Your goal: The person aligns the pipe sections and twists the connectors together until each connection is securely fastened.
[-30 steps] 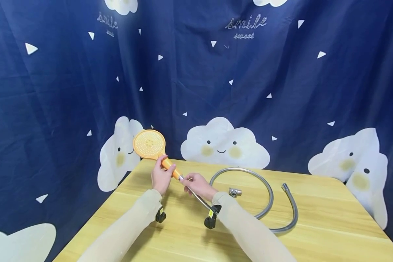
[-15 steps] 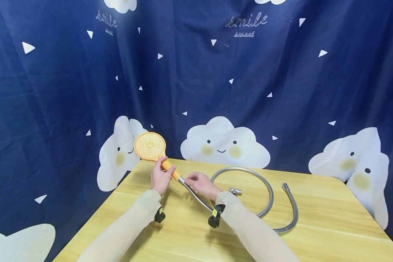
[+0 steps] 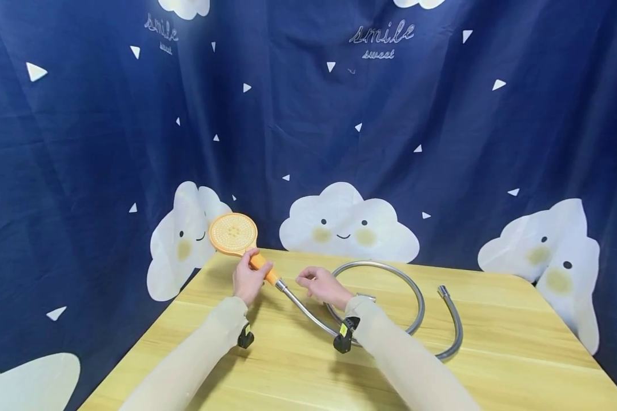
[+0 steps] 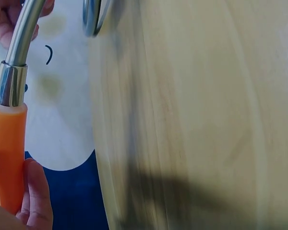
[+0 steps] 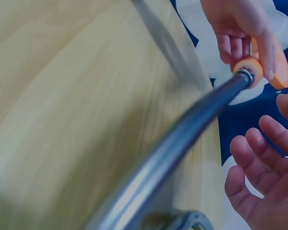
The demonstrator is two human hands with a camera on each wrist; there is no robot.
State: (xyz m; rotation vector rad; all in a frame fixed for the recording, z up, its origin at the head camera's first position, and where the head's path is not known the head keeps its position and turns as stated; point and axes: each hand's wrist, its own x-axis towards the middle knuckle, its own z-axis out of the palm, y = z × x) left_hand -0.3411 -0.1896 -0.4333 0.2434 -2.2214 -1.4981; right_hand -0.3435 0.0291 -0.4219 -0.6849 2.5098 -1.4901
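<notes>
My left hand point(image 3: 248, 279) grips the orange handle of a hand shower point(image 3: 233, 234), its round, pale spray face turned up toward the head camera. A metal hose point(image 5: 182, 129) runs from the handle's lower end, joined by a chrome connector point(image 4: 11, 84). No gap shows at that joint in the left wrist view. My right hand point(image 3: 325, 285) hovers to the right of the joint, apart from the hose, with loosely bent fingers and nothing in them. Behind the right wrist, a small chrome fitting point(image 3: 367, 297) is partly hidden.
The hose loops across the wooden table point(image 3: 514, 337), and its free end point(image 3: 443, 291) lies at the right. A blue curtain point(image 3: 308, 114) with white clouds hangs behind and to the left of the table.
My right hand has let go of the joint between handle and hose and moved right. The hand shower has sunk slightly, still in my left hand.
</notes>
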